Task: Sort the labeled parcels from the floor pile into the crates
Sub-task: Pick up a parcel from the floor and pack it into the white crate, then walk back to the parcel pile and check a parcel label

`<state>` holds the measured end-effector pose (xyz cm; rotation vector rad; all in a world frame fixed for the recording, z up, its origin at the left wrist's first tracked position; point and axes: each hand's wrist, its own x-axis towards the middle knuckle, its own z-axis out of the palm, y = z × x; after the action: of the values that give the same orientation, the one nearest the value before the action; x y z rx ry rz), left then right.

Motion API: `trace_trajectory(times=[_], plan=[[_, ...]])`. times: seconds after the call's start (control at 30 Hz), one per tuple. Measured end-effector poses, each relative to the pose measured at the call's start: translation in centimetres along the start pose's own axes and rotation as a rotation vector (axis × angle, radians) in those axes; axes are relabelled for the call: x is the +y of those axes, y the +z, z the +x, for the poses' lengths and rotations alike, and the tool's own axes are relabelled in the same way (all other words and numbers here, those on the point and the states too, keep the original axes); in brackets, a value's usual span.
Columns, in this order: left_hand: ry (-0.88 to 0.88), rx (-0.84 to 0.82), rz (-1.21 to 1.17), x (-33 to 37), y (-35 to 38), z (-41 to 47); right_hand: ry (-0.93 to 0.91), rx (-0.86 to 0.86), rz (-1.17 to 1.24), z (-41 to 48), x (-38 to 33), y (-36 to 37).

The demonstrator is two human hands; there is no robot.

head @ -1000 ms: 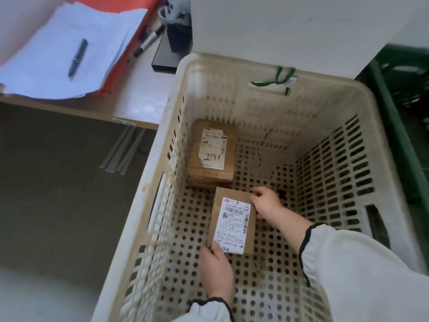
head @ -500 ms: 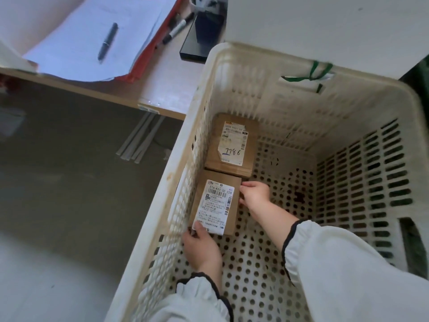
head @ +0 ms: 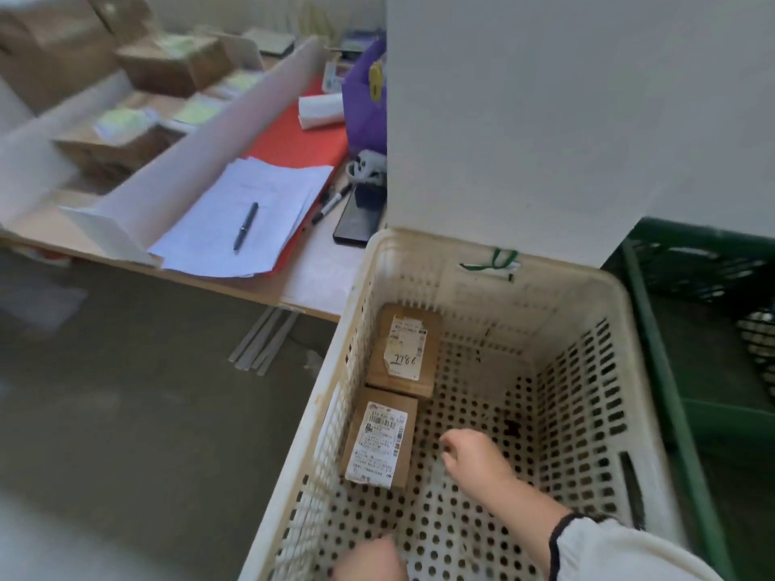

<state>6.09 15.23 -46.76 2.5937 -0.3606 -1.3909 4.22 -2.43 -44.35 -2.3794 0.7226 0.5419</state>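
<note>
While both parcels are lying flat on the perforated floor of the cream crate (head: 423,262), tucked along its left wall, neither hand is touching them. The near parcel (head: 379,444) is sitting label-up with its far end right against the far parcel (head: 404,348), whose label is showing blue handwriting. The right hand (head: 474,457) is hovering inside the crate just to the right of the near parcel. Its fingers are loosely curled and holding nothing. The left hand (head: 371,559) is showing only in part at the bottom edge, blurred, over the crate's near end, and I cannot tell whether its fingers are straight or curled. A green crate (head: 671,413) is standing against the cream crate's right side. Beyond the crate's far left corner a desk (head: 318,274) is carrying a sheaf of papers (head: 272,195) with a pen (head: 245,226) lying on top — a red folder (head: 293,140) beneath them, a black marker (head: 331,205) and a dark phone (head: 358,220) beside them.
</note>
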Motion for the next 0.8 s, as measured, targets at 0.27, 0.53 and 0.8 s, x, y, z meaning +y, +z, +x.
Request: trace_trajectory(times=[0.27,0.53,0.8], plan=[[0.227,0.293,-0.136,-1.6,-12.2,-14.5,-0.162,0.075,-0.045,-6.3,-9.1,-6.2],[0.131,0.620,-0.145,-12.1,-18.1,-23.1,-0.438,0.190,-0.074,-13.3,-24.0,-7.1],[0.047,0.696,-0.239,-24.4,-14.9,-32.9,-0.623,0.176,-0.153,-24.4,-33.8,1.6]])
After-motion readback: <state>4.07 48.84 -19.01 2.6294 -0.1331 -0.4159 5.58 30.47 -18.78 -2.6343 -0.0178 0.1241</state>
